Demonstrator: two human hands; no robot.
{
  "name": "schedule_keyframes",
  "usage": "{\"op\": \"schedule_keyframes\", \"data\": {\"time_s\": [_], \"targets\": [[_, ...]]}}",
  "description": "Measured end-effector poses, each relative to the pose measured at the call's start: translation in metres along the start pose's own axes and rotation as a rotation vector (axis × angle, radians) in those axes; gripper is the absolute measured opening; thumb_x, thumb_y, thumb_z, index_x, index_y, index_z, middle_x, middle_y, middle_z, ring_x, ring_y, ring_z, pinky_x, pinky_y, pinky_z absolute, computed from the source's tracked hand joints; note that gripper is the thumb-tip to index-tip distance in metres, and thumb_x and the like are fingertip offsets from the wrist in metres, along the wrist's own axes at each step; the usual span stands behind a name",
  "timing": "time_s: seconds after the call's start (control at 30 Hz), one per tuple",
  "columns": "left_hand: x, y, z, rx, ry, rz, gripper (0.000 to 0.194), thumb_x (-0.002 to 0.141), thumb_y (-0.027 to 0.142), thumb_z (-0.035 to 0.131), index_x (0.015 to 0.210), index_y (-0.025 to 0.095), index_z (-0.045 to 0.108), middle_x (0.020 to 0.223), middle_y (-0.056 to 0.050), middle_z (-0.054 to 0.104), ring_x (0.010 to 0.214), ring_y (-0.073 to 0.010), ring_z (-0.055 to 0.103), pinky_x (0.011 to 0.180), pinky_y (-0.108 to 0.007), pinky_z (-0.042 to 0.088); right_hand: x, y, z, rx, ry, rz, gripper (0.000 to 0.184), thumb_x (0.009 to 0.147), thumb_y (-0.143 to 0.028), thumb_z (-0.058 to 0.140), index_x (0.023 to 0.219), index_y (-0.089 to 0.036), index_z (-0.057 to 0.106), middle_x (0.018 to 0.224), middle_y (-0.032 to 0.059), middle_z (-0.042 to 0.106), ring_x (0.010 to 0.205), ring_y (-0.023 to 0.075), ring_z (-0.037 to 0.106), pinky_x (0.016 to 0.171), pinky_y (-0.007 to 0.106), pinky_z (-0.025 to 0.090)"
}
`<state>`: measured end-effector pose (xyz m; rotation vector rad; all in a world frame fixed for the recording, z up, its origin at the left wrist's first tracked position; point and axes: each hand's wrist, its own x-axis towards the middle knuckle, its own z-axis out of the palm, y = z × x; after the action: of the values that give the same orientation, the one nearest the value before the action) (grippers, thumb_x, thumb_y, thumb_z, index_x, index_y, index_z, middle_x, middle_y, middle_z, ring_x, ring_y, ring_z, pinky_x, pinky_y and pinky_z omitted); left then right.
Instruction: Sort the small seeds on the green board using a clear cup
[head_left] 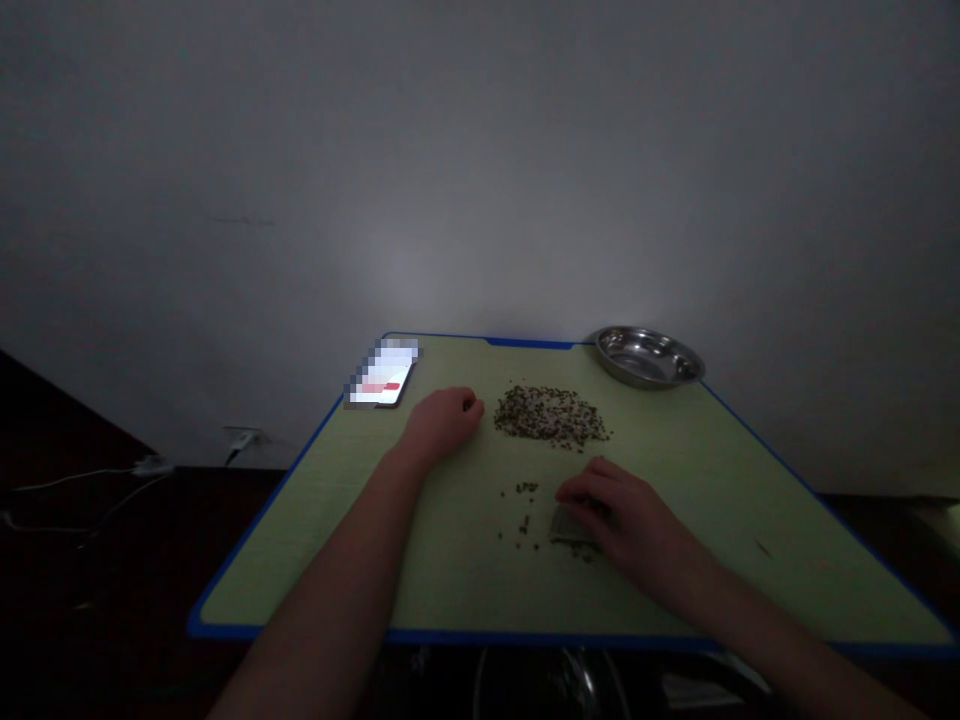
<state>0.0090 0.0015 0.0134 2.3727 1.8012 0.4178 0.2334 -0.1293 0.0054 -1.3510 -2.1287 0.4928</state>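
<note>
A loose pile of small dark and pale grains [551,415], perhaps beans or seeds, is spread on the light green tabletop [450,590]. My left hand [448,418] rests at the pile's left edge with its fingers curled closed; whatever may be inside them is hidden. Nearer to me, my right hand [619,510] pinches a small flat greyish piece [568,524], see-through looking, like a little pouch or card; its exact kind is unclear. Dark grains lie along its lower edge. Several scattered grains [527,488] are to the left of that piece.
At the back right corner stands a shiny steel bowl [649,358]. A phone [386,375] with a lit screen lies at the back left. The table has a blue rim [480,637] and its far side meets a grey wall [480,180]. White cables [90,475] run along the left.
</note>
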Motion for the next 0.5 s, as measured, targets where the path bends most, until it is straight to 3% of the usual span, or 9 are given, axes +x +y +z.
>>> {"op": "schedule_keyframes", "data": {"time_s": [0.5], "targets": [[0.0,0.0,0.001,-0.004,0.006,0.004,0.035,0.084,0.037,0.036,0.082,0.018,0.066,0.084,-0.009,0.068,0.074,-0.0187,0.058,0.065,-0.029,0.039,-0.002,-0.016,0.012,-0.001,0.046,-0.005,0.017,0.085,-0.014,0.049,0.088,-0.02,0.064,0.082,0.0043,0.057,0.075,0.0156,0.056,0.069,0.029,0.046]]}}
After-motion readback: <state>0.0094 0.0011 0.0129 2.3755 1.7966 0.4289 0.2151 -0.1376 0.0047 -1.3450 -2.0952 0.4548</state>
